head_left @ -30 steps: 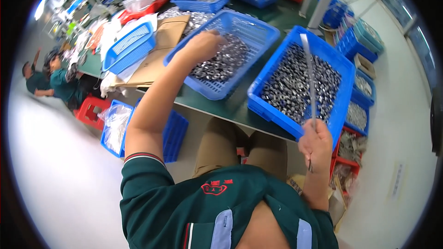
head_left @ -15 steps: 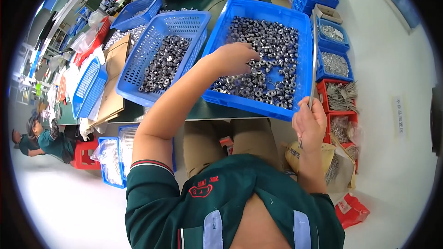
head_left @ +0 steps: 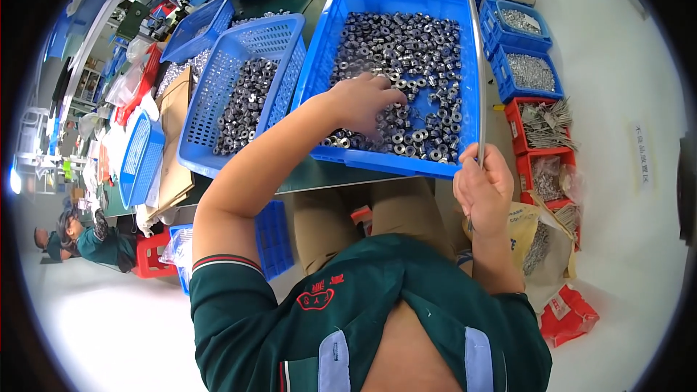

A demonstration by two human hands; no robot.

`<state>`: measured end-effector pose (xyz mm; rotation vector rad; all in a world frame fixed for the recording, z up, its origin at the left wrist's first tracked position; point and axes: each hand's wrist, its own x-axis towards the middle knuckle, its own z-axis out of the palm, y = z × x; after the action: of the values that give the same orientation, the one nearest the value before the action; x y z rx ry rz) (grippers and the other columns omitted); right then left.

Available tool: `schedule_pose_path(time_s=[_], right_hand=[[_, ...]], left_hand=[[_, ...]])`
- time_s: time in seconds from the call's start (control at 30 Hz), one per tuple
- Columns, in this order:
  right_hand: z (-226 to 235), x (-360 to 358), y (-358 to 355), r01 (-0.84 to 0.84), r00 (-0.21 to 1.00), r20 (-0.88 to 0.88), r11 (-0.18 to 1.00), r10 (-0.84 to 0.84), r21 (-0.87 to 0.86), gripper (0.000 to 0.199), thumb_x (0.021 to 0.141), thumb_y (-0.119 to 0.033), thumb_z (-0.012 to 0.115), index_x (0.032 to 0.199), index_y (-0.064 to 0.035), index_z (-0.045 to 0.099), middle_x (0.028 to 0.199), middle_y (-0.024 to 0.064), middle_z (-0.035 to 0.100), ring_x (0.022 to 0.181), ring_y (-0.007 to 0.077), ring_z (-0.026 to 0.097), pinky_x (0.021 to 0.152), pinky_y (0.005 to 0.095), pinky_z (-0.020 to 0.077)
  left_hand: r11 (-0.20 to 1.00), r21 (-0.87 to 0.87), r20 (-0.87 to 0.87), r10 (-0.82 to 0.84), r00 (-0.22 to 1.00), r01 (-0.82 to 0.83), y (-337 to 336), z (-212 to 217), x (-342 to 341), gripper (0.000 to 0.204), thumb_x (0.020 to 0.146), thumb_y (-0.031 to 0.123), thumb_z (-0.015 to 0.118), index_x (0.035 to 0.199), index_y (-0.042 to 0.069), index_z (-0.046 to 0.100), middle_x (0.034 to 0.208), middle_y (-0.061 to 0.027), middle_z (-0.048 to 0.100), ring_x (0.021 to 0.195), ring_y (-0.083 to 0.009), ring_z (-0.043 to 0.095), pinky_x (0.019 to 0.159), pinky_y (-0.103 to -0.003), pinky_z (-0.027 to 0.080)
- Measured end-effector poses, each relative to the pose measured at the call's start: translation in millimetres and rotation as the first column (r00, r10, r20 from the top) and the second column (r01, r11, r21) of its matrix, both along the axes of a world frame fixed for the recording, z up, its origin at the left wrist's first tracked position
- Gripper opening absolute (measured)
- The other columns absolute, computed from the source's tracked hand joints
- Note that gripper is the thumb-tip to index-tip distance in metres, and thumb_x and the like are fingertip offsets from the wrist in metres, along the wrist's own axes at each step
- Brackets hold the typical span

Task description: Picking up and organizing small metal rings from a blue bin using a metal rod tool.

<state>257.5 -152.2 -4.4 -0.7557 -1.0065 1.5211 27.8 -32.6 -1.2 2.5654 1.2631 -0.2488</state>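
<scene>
My left hand [head_left: 367, 105] reaches into a large blue tray [head_left: 348, 1], over a heap of small dark and silvery metal rings [head_left: 406, 40]. Its fingers are bent and spread apart among the rings, with the tips partly blurred and no ring plainly gripped. At the tray's near right corner, my right hand [head_left: 485, 185] is closed round a long thin metal rod [head_left: 479, 72]. The rod runs up along the tray's right wall, and its lower tip shows beneath the fist. I make out no rings on the rod.
Left of the tray, a perforated blue basket [head_left: 194, 127] holds more rings beside brown cardboard [head_left: 174, 141]. Blue bins [head_left: 526, 91] and red bins [head_left: 519, 167] of metal parts line the right side. A yellow sack [head_left: 519, 236] stands below. Two people sit at the far left.
The view has shifted, so the tray and baskets sit further left and higher. My left hand has moved slightly nearer among the rings, its fingers more spread. My right hand still holds the rod.
</scene>
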Motion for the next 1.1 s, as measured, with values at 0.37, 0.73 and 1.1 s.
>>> schedule_pose_path(time_s=[0.37,0.73,1.1], right_hand=[[0,4,1,-0.032,0.999,-0.005,0.999,0.032,0.005,0.011,0.093,-0.011,0.049,0.091,-0.0003,0.046,0.057,-0.0012,0.042,0.039,0.0029,0.034,0.036,0.0169,0.0282],[-1,4,0,-0.061,0.998,0.000,0.998,0.061,0.000,0.011,0.093,-0.012,0.050,0.092,-0.0015,0.047,0.059,-0.0013,0.044,0.041,0.0025,0.036,0.037,0.0167,0.0282],[-4,4,0,-0.061,0.998,-0.003,0.998,0.061,0.006,0.010,0.092,-0.010,0.050,0.092,-0.0011,0.047,0.060,-0.0014,0.044,0.041,0.0021,0.036,0.037,0.0162,0.0286]], left_hand=[[0.998,0.038,-0.014,-0.045,0.999,0.046,-13,-4,2,0.079,0.055,0.027,0.079,0.128,0.027,0.048,0.132,-0.0122,0.042,0.118,-0.0342,0.042,0.096,-0.043,0.041],[0.991,0.115,0.093,-0.083,0.992,0.072,8,-16,-7,0.063,0.060,0.034,0.076,0.119,0.027,0.056,0.128,-0.0100,0.045,0.113,-0.0329,0.048,0.090,-0.040,0.046],[0.992,0.070,0.097,-0.111,0.989,0.104,11,-23,-10,0.053,0.061,0.021,0.074,0.112,0.022,0.058,0.120,-0.0097,0.050,0.112,-0.0320,0.046,0.090,-0.041,0.045]])
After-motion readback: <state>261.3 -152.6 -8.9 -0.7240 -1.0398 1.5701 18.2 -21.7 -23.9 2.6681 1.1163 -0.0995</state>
